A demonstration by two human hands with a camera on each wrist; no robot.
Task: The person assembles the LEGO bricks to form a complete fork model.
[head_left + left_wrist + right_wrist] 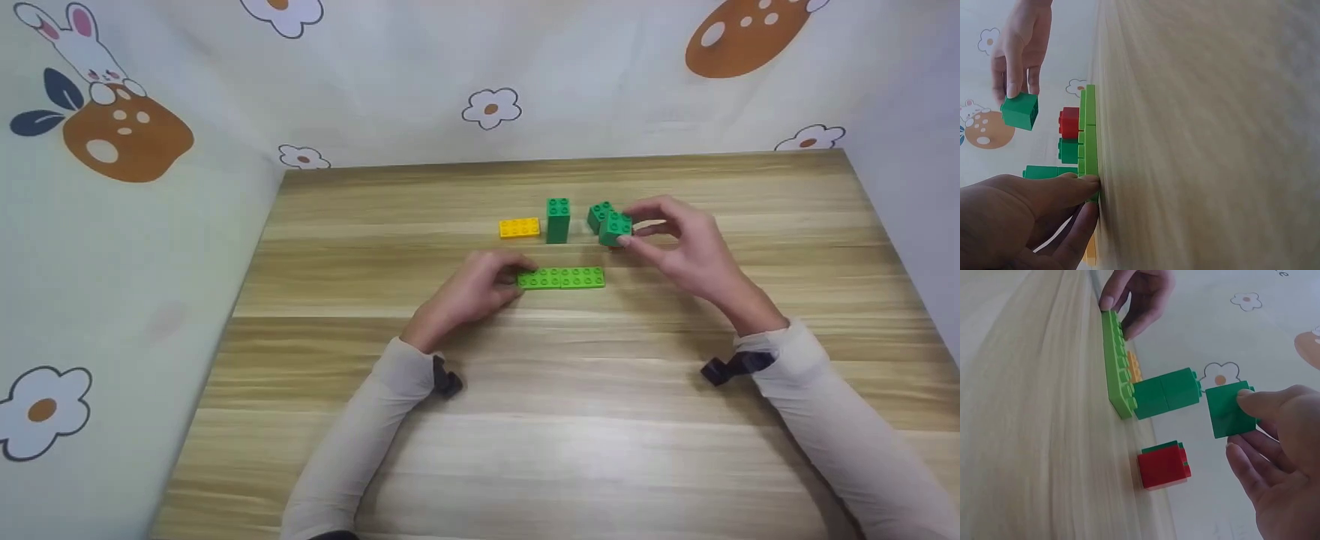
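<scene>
My right hand (686,244) pinches a dark green building brick (1227,409) between thumb and fingers, lifted off the table. My left hand (480,283) grips the left end of a flat light green row (561,278), which looks like two flat bricks end to end on the table. Behind that row stands a dark green stack (557,225) of two bricks. Another dark green brick (598,215) sits to its right. A red brick (1162,468) is near it, almost hidden in the head view by the held brick.
A flat yellow brick (519,228) lies left of the stack. The wood-grain table (540,420) ends at a wall covering (390,90) printed with flowers at the back. Another printed wall stands on the left.
</scene>
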